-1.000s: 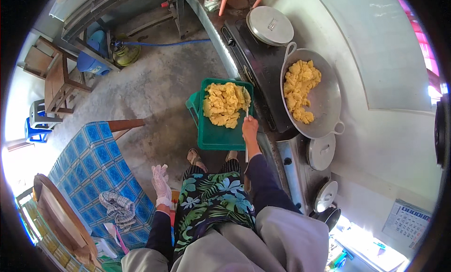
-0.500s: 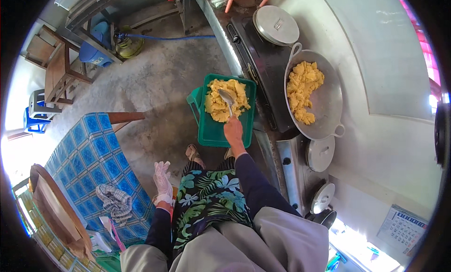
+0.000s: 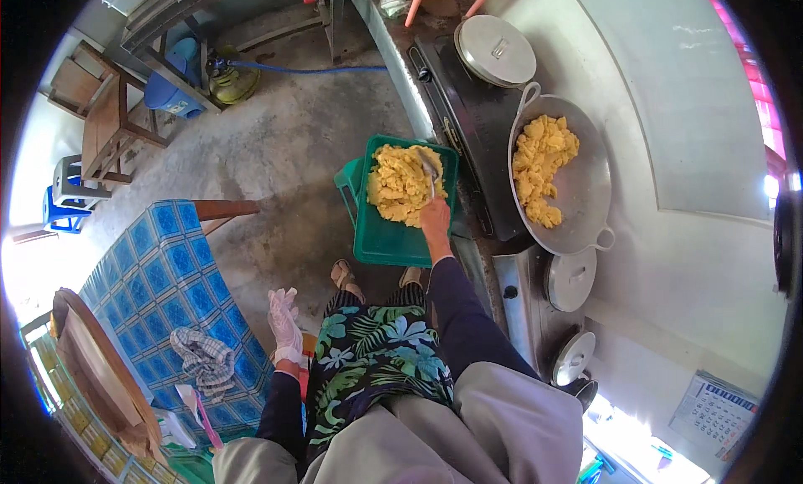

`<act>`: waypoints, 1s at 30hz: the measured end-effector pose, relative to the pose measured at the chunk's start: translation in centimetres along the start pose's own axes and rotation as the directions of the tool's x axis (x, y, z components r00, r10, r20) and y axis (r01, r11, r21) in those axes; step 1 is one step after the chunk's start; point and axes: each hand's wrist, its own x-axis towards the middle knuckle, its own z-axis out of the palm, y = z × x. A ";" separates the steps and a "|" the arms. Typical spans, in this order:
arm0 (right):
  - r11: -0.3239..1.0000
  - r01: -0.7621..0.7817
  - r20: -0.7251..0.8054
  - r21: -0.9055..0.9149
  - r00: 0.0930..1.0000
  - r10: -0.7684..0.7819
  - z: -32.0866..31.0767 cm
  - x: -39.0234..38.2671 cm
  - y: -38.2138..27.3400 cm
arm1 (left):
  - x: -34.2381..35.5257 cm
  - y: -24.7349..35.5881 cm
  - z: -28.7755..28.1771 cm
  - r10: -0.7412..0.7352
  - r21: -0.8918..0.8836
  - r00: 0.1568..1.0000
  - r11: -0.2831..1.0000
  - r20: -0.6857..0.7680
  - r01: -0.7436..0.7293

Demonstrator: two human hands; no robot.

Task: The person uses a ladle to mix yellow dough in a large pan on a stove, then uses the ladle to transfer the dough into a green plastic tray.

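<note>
My bare right hand (image 3: 436, 223) is closed round the handle of a metal spoon (image 3: 429, 164). The spoon's bowl presses against the right side of a lumpy yellow mash (image 3: 400, 187). That mash fills the far part of a green plastic tray (image 3: 389, 248), which rests on top of a green stool (image 3: 346, 183). Away to the left, my left hand (image 3: 285, 320) wears a thin clear plastic glove. It is raised beside my apron, fingers loosely stretched, holding nothing.
Right of the tray, a large wok (image 3: 590, 183) with more yellow mash sits by a black stove (image 3: 464, 133). Lidded pots (image 3: 498, 49) stand along the counter. At left is a table with a blue checked cloth (image 3: 167, 275) and a crumpled towel (image 3: 205, 358).
My right hand has moved the spoon rightward, from the middle of the mash to its right side. The left hand stays in nearly the same place.
</note>
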 end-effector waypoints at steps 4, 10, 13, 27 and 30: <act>0.996 0.084 -0.035 -0.011 0.996 -0.085 1.2 2.5 2.1 | 0.1 -0.4 -0.6 -0.012 -0.006 1.000 1.000 0.019 0.012; 0.961 -0.092 -0.088 0.259 0.989 0.119 3.4 5.4 10.2 | 0.3 -0.4 0.3 -0.026 -0.037 0.997 0.999 0.068 0.028; 0.991 -0.072 -0.035 -0.111 0.997 0.068 1.9 4.2 10.9 | 0.1 -0.2 0.6 -0.034 -0.005 0.999 0.999 0.023 0.034; 0.982 0.187 0.133 0.008 0.973 -0.186 3.3 -0.1 -1.1 | -0.1 -2.0 -1.8 -0.010 -0.005 0.999 1.000 -0.036 0.009; 0.911 -0.100 0.200 0.401 0.980 0.020 4.8 -0.2 -2.2 | 0.0 -3.1 -2.2 -0.050 -0.028 0.998 0.998 -0.040 0.049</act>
